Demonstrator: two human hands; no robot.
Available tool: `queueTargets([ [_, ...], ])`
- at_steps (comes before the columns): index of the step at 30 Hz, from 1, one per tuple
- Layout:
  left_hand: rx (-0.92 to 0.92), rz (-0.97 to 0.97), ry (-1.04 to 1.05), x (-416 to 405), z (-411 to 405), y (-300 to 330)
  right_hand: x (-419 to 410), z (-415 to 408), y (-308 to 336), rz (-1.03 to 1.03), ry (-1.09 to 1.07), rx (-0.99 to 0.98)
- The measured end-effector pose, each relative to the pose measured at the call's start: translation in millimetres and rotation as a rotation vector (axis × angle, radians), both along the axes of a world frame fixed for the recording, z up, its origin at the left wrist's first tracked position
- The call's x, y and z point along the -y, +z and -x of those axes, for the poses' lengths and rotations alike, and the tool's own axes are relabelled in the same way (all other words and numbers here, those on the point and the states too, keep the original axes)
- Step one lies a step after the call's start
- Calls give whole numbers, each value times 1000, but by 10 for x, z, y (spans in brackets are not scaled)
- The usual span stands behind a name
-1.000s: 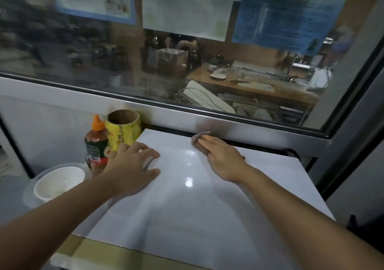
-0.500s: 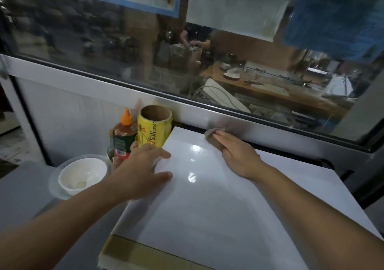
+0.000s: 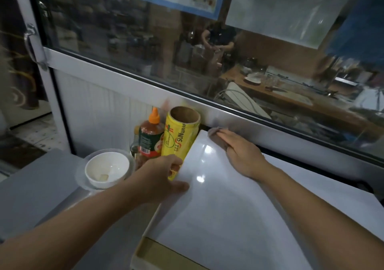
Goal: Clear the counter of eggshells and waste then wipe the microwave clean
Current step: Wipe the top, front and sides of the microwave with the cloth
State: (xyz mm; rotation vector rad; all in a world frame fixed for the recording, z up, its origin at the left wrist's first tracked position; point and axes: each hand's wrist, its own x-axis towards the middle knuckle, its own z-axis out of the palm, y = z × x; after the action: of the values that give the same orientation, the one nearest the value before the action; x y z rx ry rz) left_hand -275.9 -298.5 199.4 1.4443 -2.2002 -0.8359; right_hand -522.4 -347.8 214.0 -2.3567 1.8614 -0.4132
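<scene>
Up top, the microwave (image 3: 239, 207) shows only its glossy white upper panel, which fills the lower right of the view, its rear edge close under the window frame (image 3: 249, 128). Right hand (image 3: 242, 155) lies flat on the far left corner of that panel, fingers straight and together, pressing a small grey cloth (image 3: 216, 133); the cloth pokes out past the fingertips toward the corner, touching the panel. Left hand (image 3: 164, 178) sits at the panel's left edge, thumb lying on the top surface, fingers bent down over the side; whether they press the side wall I cannot tell. The two hands are apart, the left nearer the camera. Just beside the left hand, off the microwave, a yellow wrap roll (image 3: 180, 136) stands upright against the edge; an orange-capped sauce bottle (image 3: 149, 136) stands just left of it. A white bowl (image 3: 107, 169) rests on the grey counter (image 3: 37, 186), near the left wrist.
</scene>
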Motion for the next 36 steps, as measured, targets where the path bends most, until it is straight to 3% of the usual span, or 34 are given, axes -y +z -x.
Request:
queueTargets([
  [7,-102,-41,6,-19,-21,-33,-243,-47,-62,-15,229,21],
  [19,-170,-97,26,1,-4,-69,249,-196,-33,-31,62,9],
  [25,-43,-65,74,-174,-38,-31,-181,-372,-7,4,159,-39],
  [31,-87,-101,55,-497,-285,-78,-588,-483,-59,-34,376,-7],
  [36,-159,-188,75,-540,-285,-72,-228,-522,-6,-1,225,-29],
])
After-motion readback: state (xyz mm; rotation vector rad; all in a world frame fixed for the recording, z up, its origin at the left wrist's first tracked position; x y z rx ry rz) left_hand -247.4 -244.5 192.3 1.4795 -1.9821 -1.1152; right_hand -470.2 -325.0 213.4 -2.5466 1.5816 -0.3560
